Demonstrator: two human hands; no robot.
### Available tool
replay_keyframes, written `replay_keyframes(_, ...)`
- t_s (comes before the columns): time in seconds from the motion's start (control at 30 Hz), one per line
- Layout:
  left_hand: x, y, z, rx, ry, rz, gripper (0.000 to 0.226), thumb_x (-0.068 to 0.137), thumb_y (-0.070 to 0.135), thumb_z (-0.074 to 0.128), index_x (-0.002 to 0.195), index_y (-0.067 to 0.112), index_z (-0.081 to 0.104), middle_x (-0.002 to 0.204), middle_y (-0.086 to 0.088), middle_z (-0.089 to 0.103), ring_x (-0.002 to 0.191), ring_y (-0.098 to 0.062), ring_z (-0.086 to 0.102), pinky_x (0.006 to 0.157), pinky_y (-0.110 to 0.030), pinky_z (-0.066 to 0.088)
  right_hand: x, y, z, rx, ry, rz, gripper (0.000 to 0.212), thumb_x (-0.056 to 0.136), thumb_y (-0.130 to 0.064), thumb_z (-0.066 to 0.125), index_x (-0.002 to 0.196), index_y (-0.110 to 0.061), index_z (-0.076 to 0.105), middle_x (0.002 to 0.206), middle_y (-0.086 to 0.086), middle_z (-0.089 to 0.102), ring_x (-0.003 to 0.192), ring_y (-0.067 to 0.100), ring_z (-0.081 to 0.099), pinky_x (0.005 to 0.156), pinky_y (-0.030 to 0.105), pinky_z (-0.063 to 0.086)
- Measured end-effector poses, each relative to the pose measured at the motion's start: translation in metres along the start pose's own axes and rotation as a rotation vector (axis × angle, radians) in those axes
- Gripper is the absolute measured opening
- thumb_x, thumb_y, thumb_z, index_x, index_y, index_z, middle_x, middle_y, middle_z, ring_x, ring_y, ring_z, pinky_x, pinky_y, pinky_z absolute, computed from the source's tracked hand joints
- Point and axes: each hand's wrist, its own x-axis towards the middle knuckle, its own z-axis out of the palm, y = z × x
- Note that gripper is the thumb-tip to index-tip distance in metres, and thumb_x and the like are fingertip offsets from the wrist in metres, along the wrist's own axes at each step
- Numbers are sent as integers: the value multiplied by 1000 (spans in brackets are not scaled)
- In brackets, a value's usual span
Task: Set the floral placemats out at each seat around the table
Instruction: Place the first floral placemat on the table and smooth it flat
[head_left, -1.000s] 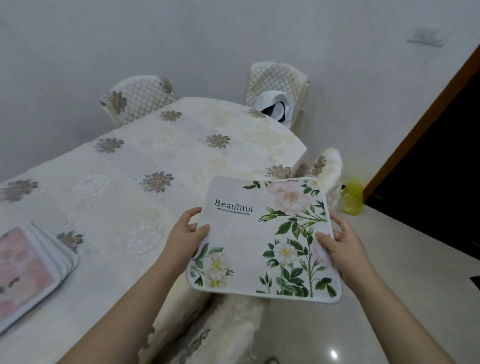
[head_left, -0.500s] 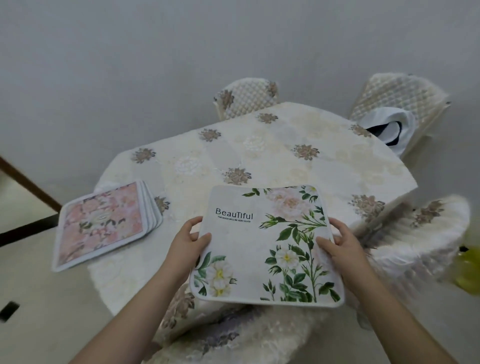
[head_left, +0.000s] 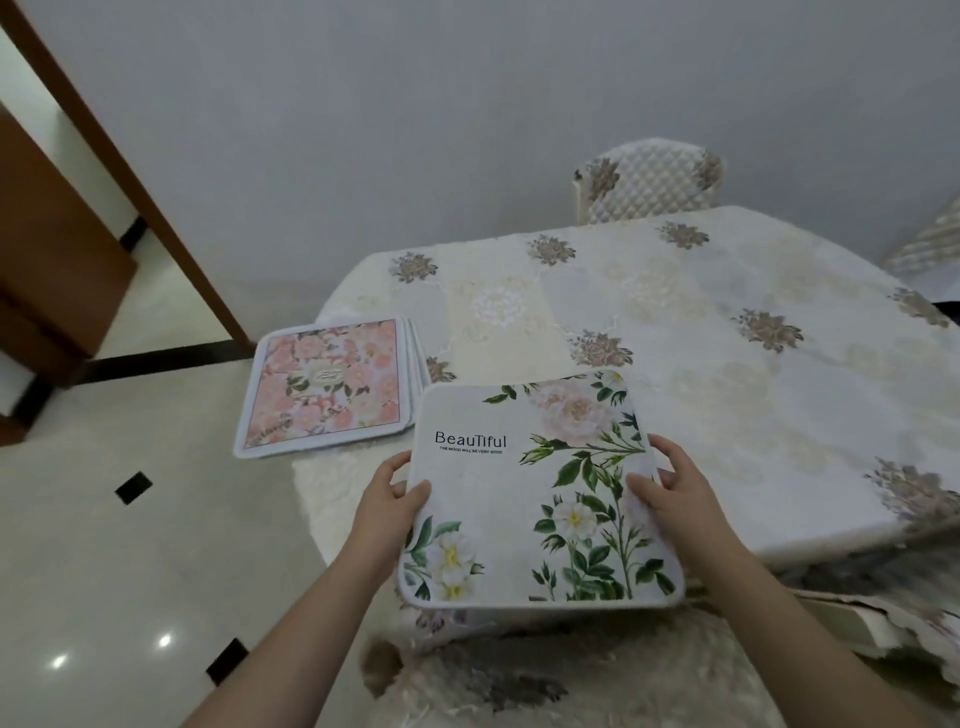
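a person holds a white floral placemat (head_left: 530, 493) over the near edge of a dining table (head_left: 727, 364), gripping it by its two sides. the left hand (head_left: 387, 512) clasps the left edge with the thumb on top and the fingers curled underneath; the right hand (head_left: 675, 493) grasps the right edge the same way, thumb lying across the printed stems. the mat faces up and carries the word "beautiful" in dark letters, with pale pink and white blooms and green leaves along its right and lower sides. whether its far edge touches the tablecloth (head_left: 701, 312) cannot be told. just beside it, to the left, a stack of pink floral placemats (head_left: 327, 384) lies on the table's corner, fanned slightly at its right side and overhanging the table edge. a quilted chair back (head_left: 649, 179) stands at the far side of the table against a pale wall. a tiled floor (head_left: 130, 545) with small black squares spreads out to the left, by a brown door frame (head_left: 119, 150).
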Motion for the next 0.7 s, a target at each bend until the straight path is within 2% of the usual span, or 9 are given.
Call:
replay_keyframes(0.07, 9, -6, -8, -27, 12, -19, 36, 98, 10, 61, 125, 31, 51, 96, -11, 77, 80, -32, 76, 73, -54, 61, 7, -3, 14, -35, -7, -4, 44, 97, -15, 60, 128, -43, 46, 87, -4, 77, 69, 24, 75, 48, 39, 58)
replay_keyframes(0.17, 22, -15, -14, -39, 28, -51, 36, 98, 8, 60, 125, 30, 51, 96, -11, 75, 79, -28, 76, 67, -45, 62, 17, -2, 31, -99, 15, -14, 42, 99, -18, 57, 128, -45, 46, 82, -5, 76, 65, 26, 73, 48, 41, 59)
replay_keyframes(0.27, 33, -23, -18, -34, 44, -76, 36, 97, 7, 59, 125, 27, 52, 97, -14, 73, 80, -30, 75, 70, -46, 62, 26, 2, 42, -141, 12, 0, 39, 100, -21, 55, 126, -49, 45, 80, -1, 76, 70, 37, 71, 55, 54, 59)
replay_keyframes(0.33, 38, -29, -20, -11, 53, -85, 34, 96, 7, 58, 125, 26, 52, 97, -14, 73, 80, -30, 74, 70, -46, 62, 31, 7, 47, -146, 13, 21, 39, 101, -21, 55, 125, -50, 45, 79, -3, 76, 70, 35, 72, 56, 56, 59)
replay_keyframes(0.47, 43, -41, -20, 38, 68, -93, 33, 96, 8, 58, 124, 25, 53, 94, -11, 74, 77, -28, 74, 66, -41, 61, 38, 21, 53, -165, -2, 37, 40, 101, -21, 54, 131, -45, 44, 80, -3, 76, 67, 31, 72, 53, 46, 60)
replay_keyframes(0.6, 41, -54, -19, 131, 82, -87, 30, 96, 12, 59, 121, 28, 53, 91, -3, 76, 72, -19, 75, 60, -32, 57, 43, 34, 54, -184, -34, 58, 36, 102, -23, 51, 129, -45, 44, 81, -2, 76, 66, 30, 72, 55, 45, 60)
replay_keyframes(0.7, 34, -64, -15, 157, 106, -97, 30, 95, 13, 59, 119, 29, 52, 91, -2, 76, 67, -14, 74, 52, -22, 54, 47, 44, 50, -216, -57, 37, 35, 102, -23, 50, 131, -42, 43, 78, -2, 76, 58, 21, 71, 47, 32, 54)
